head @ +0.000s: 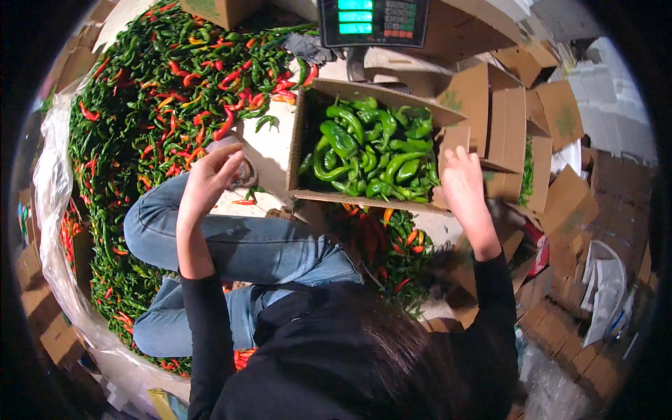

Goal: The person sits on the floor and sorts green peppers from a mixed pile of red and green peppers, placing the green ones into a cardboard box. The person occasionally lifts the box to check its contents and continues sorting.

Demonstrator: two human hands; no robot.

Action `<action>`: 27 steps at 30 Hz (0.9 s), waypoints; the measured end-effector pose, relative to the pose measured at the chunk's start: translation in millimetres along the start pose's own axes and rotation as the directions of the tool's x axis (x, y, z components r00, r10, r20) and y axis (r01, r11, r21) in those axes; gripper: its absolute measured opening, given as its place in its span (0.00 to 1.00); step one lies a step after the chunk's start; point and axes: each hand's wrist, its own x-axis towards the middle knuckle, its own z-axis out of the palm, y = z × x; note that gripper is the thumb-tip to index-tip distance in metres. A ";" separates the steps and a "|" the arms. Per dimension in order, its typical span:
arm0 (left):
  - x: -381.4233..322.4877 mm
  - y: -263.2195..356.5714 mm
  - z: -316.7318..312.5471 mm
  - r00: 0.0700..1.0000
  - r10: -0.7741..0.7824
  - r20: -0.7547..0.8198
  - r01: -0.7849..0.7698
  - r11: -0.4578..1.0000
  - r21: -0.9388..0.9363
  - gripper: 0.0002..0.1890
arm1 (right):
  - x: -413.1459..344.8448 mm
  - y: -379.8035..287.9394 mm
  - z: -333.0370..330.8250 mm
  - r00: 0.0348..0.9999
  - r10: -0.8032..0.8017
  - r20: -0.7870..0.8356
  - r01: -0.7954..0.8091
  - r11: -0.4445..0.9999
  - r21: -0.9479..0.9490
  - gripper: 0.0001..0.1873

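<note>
A cardboard box [367, 202] holding green peppers [367, 147] stands in front of me, right of the middle. At its right wall is my right hand [462, 178], fingers bent at the cardboard edge; whether it grips the wall is unclear. My left hand [212, 170] is over my bent knee beside the big pile of peppers, with fingers partly apart and nothing visible between them. Mostly green peppers with red and orange ones make up that pile [152, 105] on the left. A few red and green peppers lie loose between the pile and the box.
A scale's lit display [373, 23] rises behind the box. A dark grey cloth [310, 48] lies at the pile's far edge. Several open cardboard boxes [506, 126] stand to the right. Clear plastic sheeting [55, 173] borders the pile. More peppers [399, 257] lie near my lap.
</note>
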 end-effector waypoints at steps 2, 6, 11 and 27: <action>-1.3 1.5 -0.7 1.000 0.018 -0.013 -0.018 0.999 -0.050 0.18 | 3.8 -2.9 8.6 0.996 -0.071 -0.054 0.071 0.997 -0.007 0.11; -3.5 4.5 -2.3 0.999 0.026 -0.043 -0.030 0.996 -0.080 0.18 | 10.1 -11.8 25.6 0.997 -0.068 0.023 0.070 0.996 -0.061 0.07; -5.4 3.9 -5.6 0.997 0.020 -0.069 -0.025 0.996 -0.081 0.18 | 4.4 -14.0 15.2 0.997 -0.007 -0.082 -0.008 0.984 -0.177 0.06; -1.3 -10.2 -10.4 0.996 0.071 -0.049 -0.077 0.985 -0.153 0.18 | -35.4 7.0 4.4 0.879 0.221 -0.423 -0.110 0.956 0.272 0.12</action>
